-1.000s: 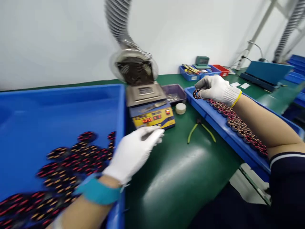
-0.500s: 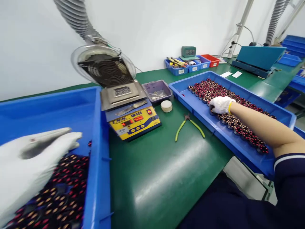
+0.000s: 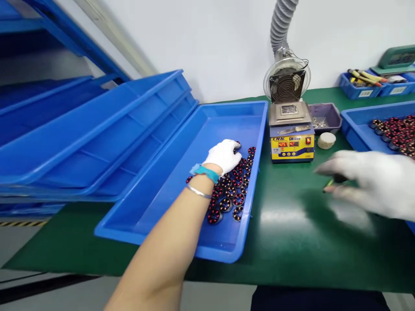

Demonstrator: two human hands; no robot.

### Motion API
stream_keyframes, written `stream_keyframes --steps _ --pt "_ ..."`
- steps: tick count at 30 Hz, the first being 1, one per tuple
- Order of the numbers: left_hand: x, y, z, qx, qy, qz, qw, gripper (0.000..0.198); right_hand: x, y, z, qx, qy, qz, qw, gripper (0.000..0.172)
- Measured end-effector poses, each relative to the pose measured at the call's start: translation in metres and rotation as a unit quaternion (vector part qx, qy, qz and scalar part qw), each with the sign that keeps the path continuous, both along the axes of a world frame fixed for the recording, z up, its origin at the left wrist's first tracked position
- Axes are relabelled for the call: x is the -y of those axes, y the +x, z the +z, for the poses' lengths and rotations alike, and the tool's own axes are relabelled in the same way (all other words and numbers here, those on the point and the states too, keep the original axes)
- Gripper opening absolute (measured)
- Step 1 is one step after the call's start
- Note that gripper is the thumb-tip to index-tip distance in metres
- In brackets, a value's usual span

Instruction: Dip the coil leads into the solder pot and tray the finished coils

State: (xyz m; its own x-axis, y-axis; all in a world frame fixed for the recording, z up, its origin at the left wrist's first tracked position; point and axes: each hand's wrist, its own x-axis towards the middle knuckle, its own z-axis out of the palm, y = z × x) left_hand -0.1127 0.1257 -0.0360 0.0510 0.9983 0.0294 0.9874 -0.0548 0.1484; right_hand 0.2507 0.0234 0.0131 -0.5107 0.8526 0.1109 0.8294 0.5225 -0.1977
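My left hand [image 3: 223, 156], in a white glove, reaches into the left blue tray [image 3: 155, 203]. Its fingers are curled round a small dark wound motor stator [image 3: 238, 146], partly hidden by the glove. Beside and below it stand rows of similar stators [image 3: 225, 204] with red and copper-coloured windings. My right hand [image 3: 366, 181], also gloved, hangs over the green bench and is smeared by motion. Between its thumb and fingers shows a dark thing whose kind I cannot make out. A bit of a green plier handle [image 3: 328, 185] shows beneath that hand.
A yellow-fronted solder pot [image 3: 292, 147] with a fan and duct hose stands between the trays. Near it are a purple bin [image 3: 325, 119] and a round white pad [image 3: 327, 140]. The right blue tray [image 3: 355, 129] holds many stators. Stacked blue trays [image 3: 106, 125] lean at left.
The view has turned left. My right hand has left the right tray and is over the bench. My left hand, earlier straight-fingered over the left tray, is now curled at the stators.
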Motion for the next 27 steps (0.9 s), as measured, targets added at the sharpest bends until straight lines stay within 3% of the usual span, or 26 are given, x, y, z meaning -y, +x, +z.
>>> stream_keyframes --steps 3,7,10,14,17,20,23,27 --pt "-0.011 0.005 -0.014 0.010 0.038 0.039 0.998 0.048 0.005 -0.071 -0.003 0.055 -0.020 0.172 0.983 0.029" --pt "-0.034 -0.002 -0.030 0.034 0.019 0.109 0.993 0.046 0.004 -0.093 -0.022 0.077 -0.072 0.274 0.956 0.025" --pt "-0.047 -0.009 -0.038 0.060 0.018 0.152 0.986 0.041 0.002 -0.084 -0.034 0.074 -0.097 0.274 0.954 0.025" --pt "-0.050 -0.014 -0.040 0.097 0.037 0.184 0.977 0.043 -0.009 -0.077 -0.036 0.052 -0.076 0.252 0.963 0.028" --pt "-0.047 -0.015 -0.037 0.121 0.044 0.175 0.976 0.046 -0.019 -0.075 -0.035 0.019 -0.056 0.216 0.975 0.030" --pt "-0.046 -0.008 -0.035 0.136 0.023 0.152 0.979 0.036 -0.022 -0.072 -0.035 -0.005 -0.054 0.179 0.982 0.030" --pt "-0.046 0.001 -0.035 0.156 0.021 0.157 0.975 0.027 -0.021 -0.069 -0.036 -0.012 -0.046 0.190 0.981 0.031" --pt "-0.040 0.006 -0.019 0.224 0.072 0.176 0.956 0.029 -0.020 -0.069 -0.036 -0.013 -0.027 0.196 0.980 0.032"
